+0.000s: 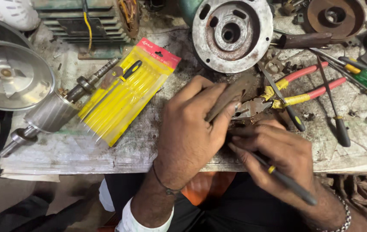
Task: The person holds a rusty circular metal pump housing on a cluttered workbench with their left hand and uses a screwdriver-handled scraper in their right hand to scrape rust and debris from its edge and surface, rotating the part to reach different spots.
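Left hand (188, 133) is clamped around a flat brownish metal piece (228, 96) at the bench's front edge; right hand (278, 150) grips a thin black-handled needle file (284, 180) with its tip tucked under the left fingers, so I can't tell what's already filed or what's left. Yellow file set pack (123, 94) lies open-looking toward the left with a motor rotor (54, 111) beside it; red-handled pliers (295, 90) sit just behind the hands; round end cover (230, 32) at the back edge.
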Motion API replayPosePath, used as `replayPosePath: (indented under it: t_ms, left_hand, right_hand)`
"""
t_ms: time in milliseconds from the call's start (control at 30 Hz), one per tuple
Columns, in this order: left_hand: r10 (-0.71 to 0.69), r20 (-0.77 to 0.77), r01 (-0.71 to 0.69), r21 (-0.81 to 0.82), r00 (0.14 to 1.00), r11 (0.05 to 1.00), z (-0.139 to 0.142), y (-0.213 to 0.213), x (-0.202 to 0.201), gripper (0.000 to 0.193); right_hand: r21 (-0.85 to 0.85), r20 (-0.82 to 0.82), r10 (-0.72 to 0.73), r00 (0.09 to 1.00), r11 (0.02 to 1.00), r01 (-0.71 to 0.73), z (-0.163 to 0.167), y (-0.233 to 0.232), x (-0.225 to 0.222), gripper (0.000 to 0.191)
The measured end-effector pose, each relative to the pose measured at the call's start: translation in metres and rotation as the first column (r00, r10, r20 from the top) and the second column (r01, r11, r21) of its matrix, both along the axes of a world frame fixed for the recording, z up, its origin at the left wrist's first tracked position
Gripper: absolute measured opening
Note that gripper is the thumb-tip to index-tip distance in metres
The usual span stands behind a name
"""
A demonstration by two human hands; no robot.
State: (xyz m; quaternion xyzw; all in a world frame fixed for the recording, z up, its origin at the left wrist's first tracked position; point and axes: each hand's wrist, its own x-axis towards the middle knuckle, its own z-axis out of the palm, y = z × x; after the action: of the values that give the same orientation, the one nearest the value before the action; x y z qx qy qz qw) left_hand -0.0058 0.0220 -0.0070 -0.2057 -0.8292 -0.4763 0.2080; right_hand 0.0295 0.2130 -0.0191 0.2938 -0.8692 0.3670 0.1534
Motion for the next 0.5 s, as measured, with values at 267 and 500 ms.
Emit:
replayPosePath:
  t_ms: [267,500]
  left_hand:
    - [-0.022,-0.001,0.022,-0.05,1.0,0.998,0.0002,-0.005,-0.0027,0.034]
    - [0.016,0.009,-0.016,-0.046,1.0,0.999,-0.0049,-0.0018,-0.0067,0.034]
  right_hand:
    - [0.039,-0.167,0.01,0.986,0.999,-0.003,-0.0026,-0.0047,-0.0008,0.017]
    - [0.067,-0.155,-0.062,0.986,0.995,0.073,-0.0036,-0.0004,0.002,0.017]
